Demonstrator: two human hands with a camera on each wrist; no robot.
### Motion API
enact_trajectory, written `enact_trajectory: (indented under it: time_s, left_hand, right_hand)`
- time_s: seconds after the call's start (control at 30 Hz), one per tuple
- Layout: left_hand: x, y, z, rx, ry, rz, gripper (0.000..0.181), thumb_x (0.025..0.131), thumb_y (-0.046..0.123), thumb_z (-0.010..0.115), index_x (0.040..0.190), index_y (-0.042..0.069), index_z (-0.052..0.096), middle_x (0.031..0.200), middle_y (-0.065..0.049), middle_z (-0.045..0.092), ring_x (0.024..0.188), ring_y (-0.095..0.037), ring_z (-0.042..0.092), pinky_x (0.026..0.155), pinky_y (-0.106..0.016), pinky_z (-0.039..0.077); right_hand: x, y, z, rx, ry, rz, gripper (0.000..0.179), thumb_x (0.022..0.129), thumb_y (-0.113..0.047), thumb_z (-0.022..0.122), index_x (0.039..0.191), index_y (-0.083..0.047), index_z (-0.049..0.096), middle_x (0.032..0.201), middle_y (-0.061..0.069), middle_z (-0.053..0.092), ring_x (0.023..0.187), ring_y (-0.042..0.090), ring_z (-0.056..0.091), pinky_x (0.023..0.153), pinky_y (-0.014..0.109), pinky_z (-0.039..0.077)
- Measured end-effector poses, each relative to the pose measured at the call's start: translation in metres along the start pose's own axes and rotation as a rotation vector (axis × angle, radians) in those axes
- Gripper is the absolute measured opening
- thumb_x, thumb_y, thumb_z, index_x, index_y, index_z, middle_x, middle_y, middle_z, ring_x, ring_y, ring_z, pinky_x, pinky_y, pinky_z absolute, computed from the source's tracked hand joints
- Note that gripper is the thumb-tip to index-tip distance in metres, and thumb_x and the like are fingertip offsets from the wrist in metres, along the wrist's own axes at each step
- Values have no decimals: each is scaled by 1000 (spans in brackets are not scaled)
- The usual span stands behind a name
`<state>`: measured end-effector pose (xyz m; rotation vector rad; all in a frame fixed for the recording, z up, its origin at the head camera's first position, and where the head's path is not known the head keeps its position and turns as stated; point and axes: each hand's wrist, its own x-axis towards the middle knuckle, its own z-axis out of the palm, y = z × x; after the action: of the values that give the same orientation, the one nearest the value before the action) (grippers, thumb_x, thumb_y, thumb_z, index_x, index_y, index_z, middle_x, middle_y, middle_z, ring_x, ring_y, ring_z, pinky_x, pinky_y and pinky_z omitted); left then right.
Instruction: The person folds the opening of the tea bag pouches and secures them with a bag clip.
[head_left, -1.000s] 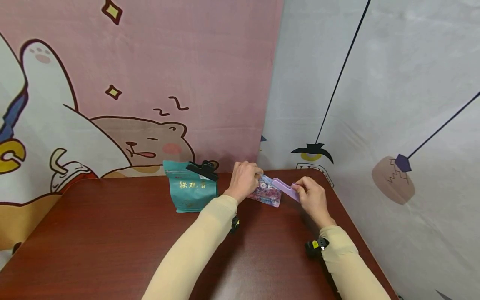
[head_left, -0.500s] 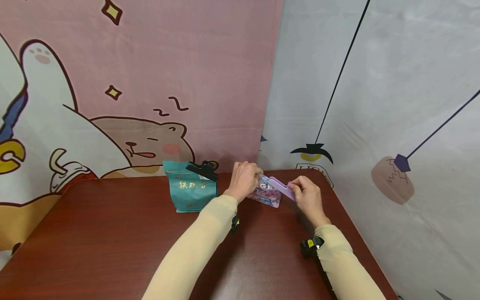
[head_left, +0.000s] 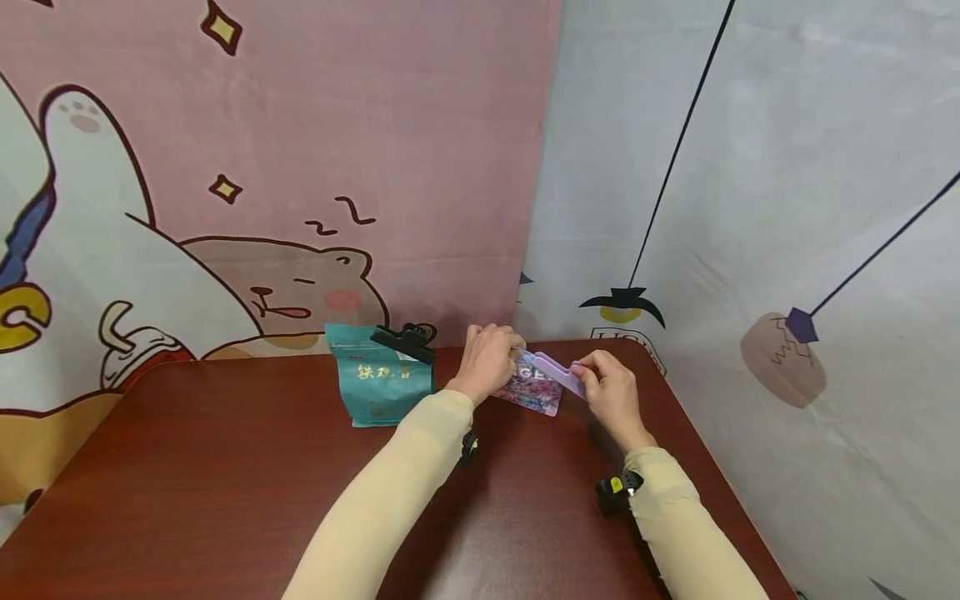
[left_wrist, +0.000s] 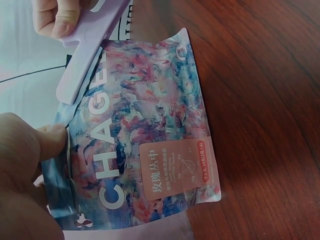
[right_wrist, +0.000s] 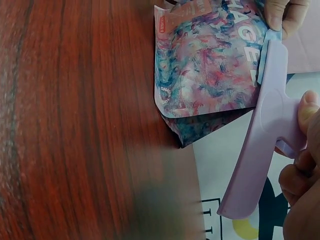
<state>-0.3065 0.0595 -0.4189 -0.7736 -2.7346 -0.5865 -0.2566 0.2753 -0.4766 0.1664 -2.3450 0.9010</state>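
Note:
A colourful foil tea pouch printed "CHAGE" stands on the table. My left hand pinches its folded top edge, thumb on the front in the left wrist view. In my right hand is a lilac bag clip, pinched by its tab between thumb and fingers. One end of the clip overlaps the top edge of the pouch beside my left fingertips, while the other end sticks out past the pouch's side in the right wrist view. Whether the clip's jaws enclose the foil cannot be told.
Left of my hands stands a teal tea bag with a black clip on its top. The brown wooden table ends at a cartoon-printed cloth behind and on the right.
My right hand has moved a little to the left with the lilac clip, so the clip reaches further along the pouch's top. My left hand keeps its hold.

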Motion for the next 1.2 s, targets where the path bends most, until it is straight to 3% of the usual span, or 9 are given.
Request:
enact_trajectory:
  time_s: [0.37,0.67,0.8,0.93,1.07,1.2]
  left_hand:
    - [1,1,-2,-7,-39,-10,19,102,14,63,106,17,81,103,3,73,97,-19,62,95,-43,36]
    - [-2,-6,-8,-118,-64,-55,19,105,19,60,112,15,78,110,-1,74,106,-23,62,108,-47,33]
    - [-3,-10,-9,-149,-32,-56,19,105,16,60,113,12,77,111,-4,73,108,-25,62,110,-46,38]
    - [-5,-15,-9,-178,17,-86,18,105,13,60,109,11,77,110,-5,70,107,-25,60,103,-42,47]
    - [-7,-17,-9,-214,33,-139,18,105,12,60,107,11,77,112,-5,67,109,-24,59,100,-40,50]
    - [-8,-18,-10,-234,45,-152,18,105,12,60,106,11,78,110,-6,68,106,-24,60,98,-41,51]
  right_hand:
    - [0,-1,2,-1,-10,13,7,92,-7,76,95,-6,69,98,11,72,76,25,61,65,40,54]
    - [1,-2,2,13,-10,8,10,91,-8,77,97,-5,70,99,13,72,77,26,62,66,42,54]
    - [1,-1,2,22,-4,-8,10,91,-9,78,96,-5,70,98,13,72,79,26,63,68,45,55]
    - [2,0,2,17,4,-20,12,90,-8,79,96,-4,70,97,13,72,78,26,63,67,44,54]
    - [1,1,3,12,0,-13,12,90,-8,79,97,-4,70,98,13,72,77,27,62,66,43,53]
    - [1,1,4,12,-3,-6,11,90,-8,78,97,-4,70,98,14,72,77,28,62,66,44,54]
